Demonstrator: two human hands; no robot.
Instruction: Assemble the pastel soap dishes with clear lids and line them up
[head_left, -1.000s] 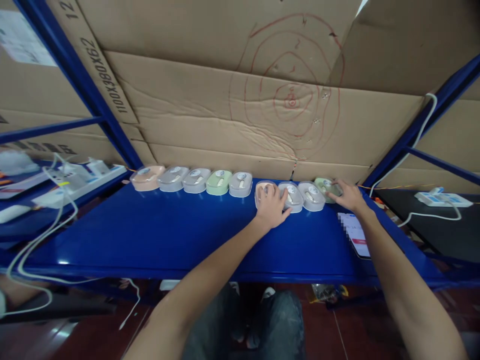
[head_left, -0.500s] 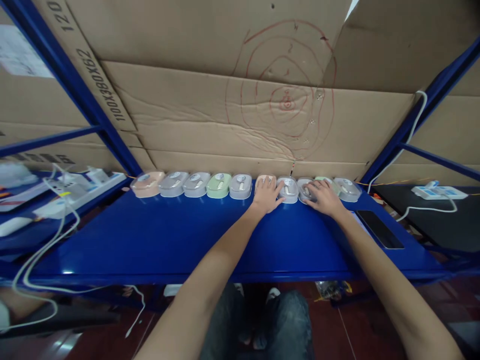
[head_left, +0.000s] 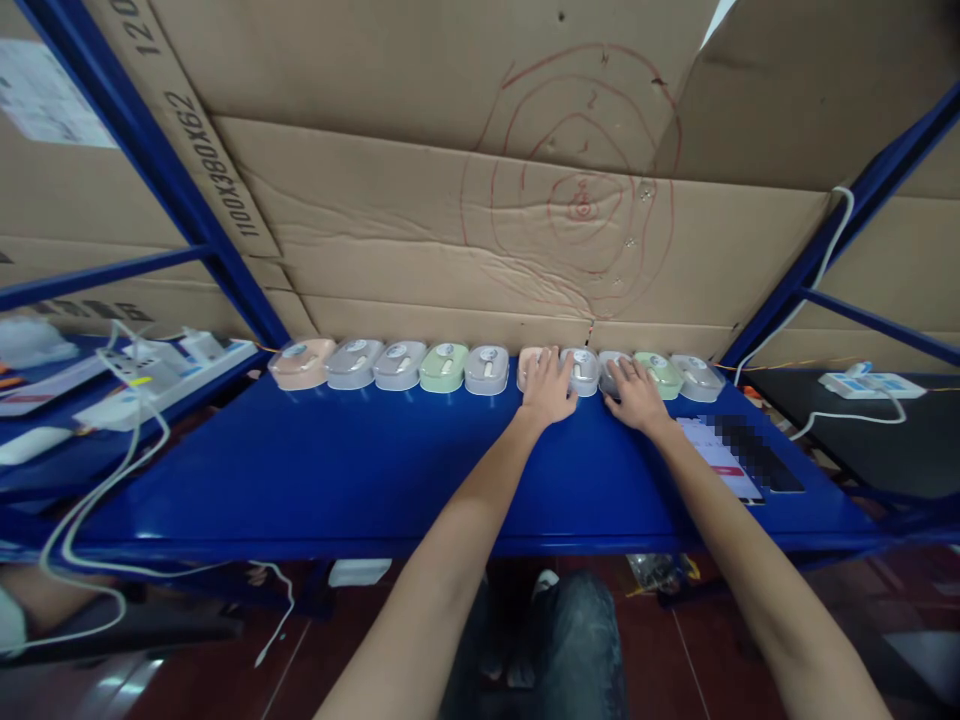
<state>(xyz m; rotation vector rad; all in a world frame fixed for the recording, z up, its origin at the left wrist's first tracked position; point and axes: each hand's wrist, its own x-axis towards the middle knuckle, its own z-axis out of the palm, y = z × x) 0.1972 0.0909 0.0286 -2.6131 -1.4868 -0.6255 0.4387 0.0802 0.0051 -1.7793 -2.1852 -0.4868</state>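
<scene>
A row of several small rounded plastic boxes with clear lids runs along the back of the blue table (head_left: pixel 337 460). My left hand (head_left: pixel 550 390) lies with fingers apart over a pink box (head_left: pixel 527 362). Its thumb side is close to a grey box (head_left: pixel 583 374). My right hand (head_left: pixel 636 392) rests with spread fingers on another grey box (head_left: pixel 612 366), partly covering it. Just right of that hand are a green box (head_left: pixel 661 374) and a grey box (head_left: pixel 699 379). Further left stand more boxes, among them a green one (head_left: pixel 444 369).
A cardboard wall (head_left: pixel 390 220) with red drawn rings stands behind the row. A printed sheet (head_left: pixel 716 458) and a dark, pixelated flat object (head_left: pixel 761 455) lie at the right. White cables (head_left: pixel 75 500) hang at the left, near another person's arm (head_left: pixel 56 600).
The view has shifted slightly. My right hand has drawn a little left and the green box beside it shows more. The printed sheet is now more exposed. My left hand stays over the pink box.
</scene>
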